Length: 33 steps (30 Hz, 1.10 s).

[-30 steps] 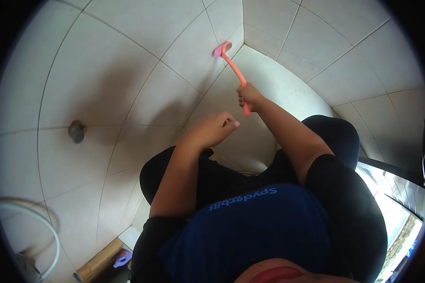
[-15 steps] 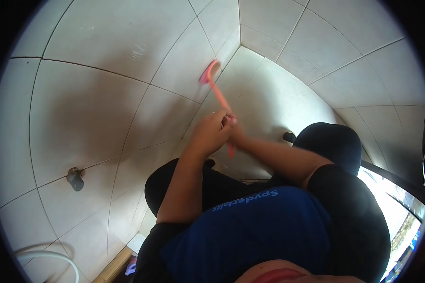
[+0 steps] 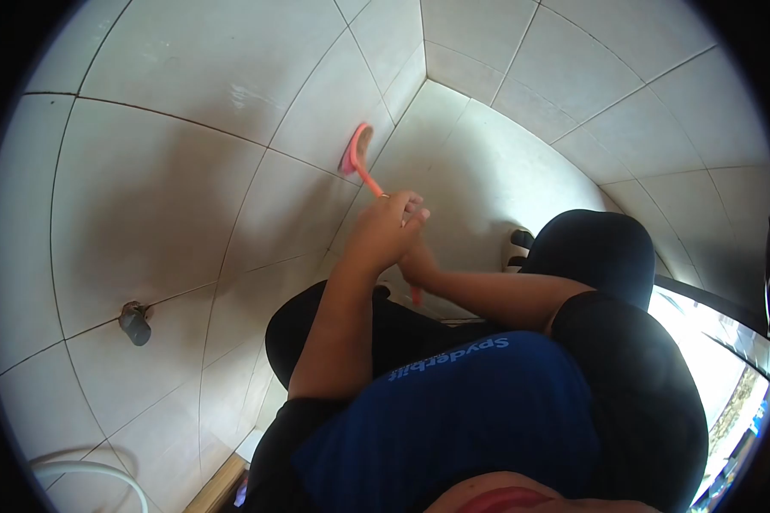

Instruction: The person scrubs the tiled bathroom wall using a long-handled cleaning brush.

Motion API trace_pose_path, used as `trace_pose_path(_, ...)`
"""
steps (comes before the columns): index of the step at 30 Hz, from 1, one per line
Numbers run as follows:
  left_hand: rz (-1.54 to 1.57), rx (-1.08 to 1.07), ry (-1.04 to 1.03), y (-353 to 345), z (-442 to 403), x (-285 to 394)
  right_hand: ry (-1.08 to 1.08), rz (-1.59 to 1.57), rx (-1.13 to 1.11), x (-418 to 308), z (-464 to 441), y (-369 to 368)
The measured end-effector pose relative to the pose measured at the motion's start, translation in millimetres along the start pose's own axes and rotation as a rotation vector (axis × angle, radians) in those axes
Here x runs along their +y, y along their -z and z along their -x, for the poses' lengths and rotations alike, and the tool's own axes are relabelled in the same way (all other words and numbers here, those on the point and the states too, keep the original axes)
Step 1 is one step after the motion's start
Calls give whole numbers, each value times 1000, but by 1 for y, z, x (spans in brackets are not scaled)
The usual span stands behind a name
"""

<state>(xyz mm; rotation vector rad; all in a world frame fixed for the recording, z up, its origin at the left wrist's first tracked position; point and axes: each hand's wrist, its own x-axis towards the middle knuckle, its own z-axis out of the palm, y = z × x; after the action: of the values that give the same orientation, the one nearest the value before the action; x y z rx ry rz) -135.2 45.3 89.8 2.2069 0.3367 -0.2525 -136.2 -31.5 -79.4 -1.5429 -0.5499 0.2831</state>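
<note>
A pink long-handled scrub brush (image 3: 361,152) has its bristle side against the white tiled wall, just above where the wall meets the floor. My left hand (image 3: 385,229) is closed around the handle below the brush head. Lower on the same handle, my right hand (image 3: 417,262) grips it, partly hidden behind the left one. The handle's end pokes out below the right hand. Both wrists nearly cross in front of my knees.
The tiled wall (image 3: 171,188) on the left carries a dark pipe fitting (image 3: 135,323). A pale hose (image 3: 94,468) curves at lower left. My bent knee (image 3: 595,252) is on the right, near my foot (image 3: 519,244) on the floor. A bright opening (image 3: 701,350) lies at right.
The brush head has moved left and slightly down along the wall. Both hands have shifted with the handle, the right one sliding left and down a little.
</note>
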Motion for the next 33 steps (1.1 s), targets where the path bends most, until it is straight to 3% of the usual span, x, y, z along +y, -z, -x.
trace_pose_path(2,23,37,-40,0,3,8,-173,65,14,11,-16,9)
trace_pose_path(4,23,-2,-38,-4,7,8,-651,319,-54,-6,-73,56)
trace_pose_path(5,27,-33,-40,-5,8,9,-761,350,-54,-17,-88,68)
trace_pose_path(8,-12,-46,-46,-11,7,-1,-588,387,-195,-30,-48,55)
trace_pose_path(9,-16,-48,-53,-10,6,1,-319,381,-141,23,-12,24)
trace_pose_path(11,69,-16,-8,-10,2,5,-55,374,-82,69,25,-12)
trace_pose_path(14,-99,27,-50,-9,1,14,-213,220,-43,53,21,-11)
trace_pose_path(15,-104,15,-43,-12,3,11,-215,294,-140,48,-9,13)
trace_pose_path(17,-127,74,-169,-18,2,2,-788,262,-72,-32,-79,65)
trace_pose_path(20,-138,80,-126,-21,0,-7,-752,268,-34,-42,-84,68)
trace_pose_path(22,-182,109,-130,-22,-4,-17,-563,220,-69,-29,-29,30)
trace_pose_path(23,-211,138,-129,-24,-6,-20,-323,165,37,0,3,-1)
trace_pose_path(25,-217,119,-90,-24,-10,-16,-88,109,136,40,24,-25)
trace_pose_path(26,-229,100,-53,-23,-12,-14,-92,118,90,52,17,-25)
trace_pose_path(28,-218,96,-37,-26,-8,-14,-442,178,42,24,-23,1)
trace_pose_path(29,-213,101,-44,-26,-10,-12,-775,229,46,-20,-70,33)
trace_pose_path(31,-203,95,-34,-29,-12,-18,-834,143,131,-15,-118,69)
trace_pose_path(33,-199,85,-21,-30,-15,-29,-748,195,188,-18,-113,52)
